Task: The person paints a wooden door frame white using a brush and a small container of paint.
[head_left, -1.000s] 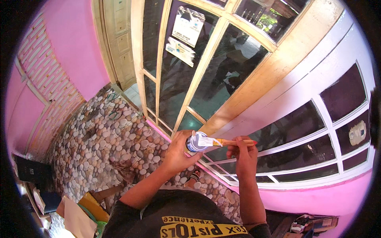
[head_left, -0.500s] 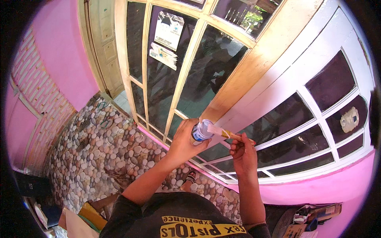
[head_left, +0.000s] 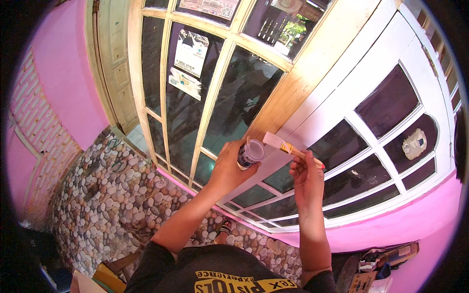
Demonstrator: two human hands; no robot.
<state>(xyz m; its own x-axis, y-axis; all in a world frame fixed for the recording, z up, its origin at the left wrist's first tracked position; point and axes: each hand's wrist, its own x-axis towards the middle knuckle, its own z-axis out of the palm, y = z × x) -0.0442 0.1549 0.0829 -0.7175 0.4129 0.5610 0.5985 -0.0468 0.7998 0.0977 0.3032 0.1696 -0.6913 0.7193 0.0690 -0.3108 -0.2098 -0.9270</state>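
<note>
My left hand point(head_left: 230, 165) is wrapped round a small paint can point(head_left: 250, 152) with a dark printed label. Its open top faces up and shows pale paint inside. In my right hand point(head_left: 308, 181) a paintbrush point(head_left: 283, 145) is pinched by its wooden handle, whose end is red. The brush's bristles are coated in pale paint and point left, just past the can's rim and apart from it. Behind both hands stands a wooden window frame, white-painted on the right point(head_left: 337, 105) and bare yellowish wood on the left point(head_left: 273, 110).
A pink wall point(head_left: 391, 215) runs below the window panes. Pebble-patterned flooring point(head_left: 112, 200) lies to the left, with a sandalled foot on it. Cardboard and other items point(head_left: 373, 273) sit at the lower right, and a yellow-edged box point(head_left: 110, 278) at the lower left. A wooden door point(head_left: 115, 68) stands far left.
The brush has come off the can's rim and moved to the right, away from its opening. The view has shifted, so the window sits further left.
</note>
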